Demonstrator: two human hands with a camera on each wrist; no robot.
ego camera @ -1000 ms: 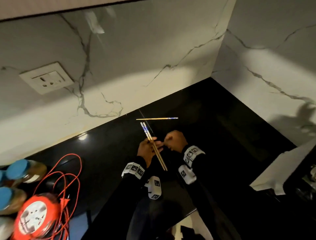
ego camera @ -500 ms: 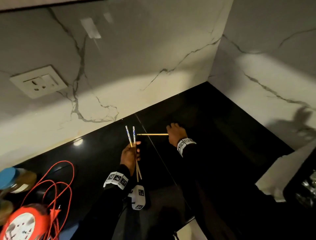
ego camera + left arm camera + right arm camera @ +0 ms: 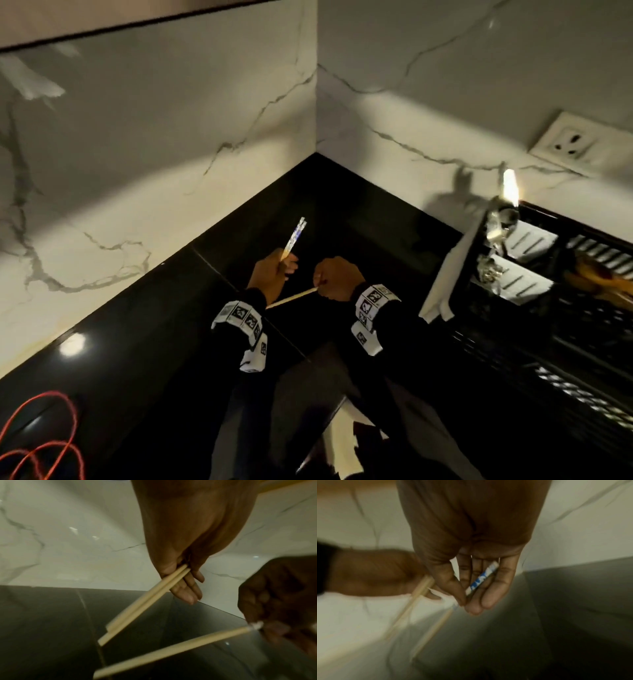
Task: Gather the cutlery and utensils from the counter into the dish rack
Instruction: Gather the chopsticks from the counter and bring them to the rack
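Observation:
My left hand grips two wooden chopsticks with blue-and-white ends that point up and away; in the left wrist view the pair of chopsticks slants down from my left hand. My right hand pinches a third chopstick by its blue-and-white end, its plain tip pointing left toward my left wrist. The right wrist view shows that single chopstick's patterned end between thumb and fingers of my right hand. The black dish rack stands at the right, with metal cutlery in its holder.
Both hands hover over a glossy black counter in a corner of white marble walls. A white cloth hangs at the rack's left edge. A red cable lies at the lower left. A wall socket sits above the rack.
My right hand has lifted the third chopstick off the counter and drawn it back beside my left hand. The view has swung right, bringing the dish rack into sight.

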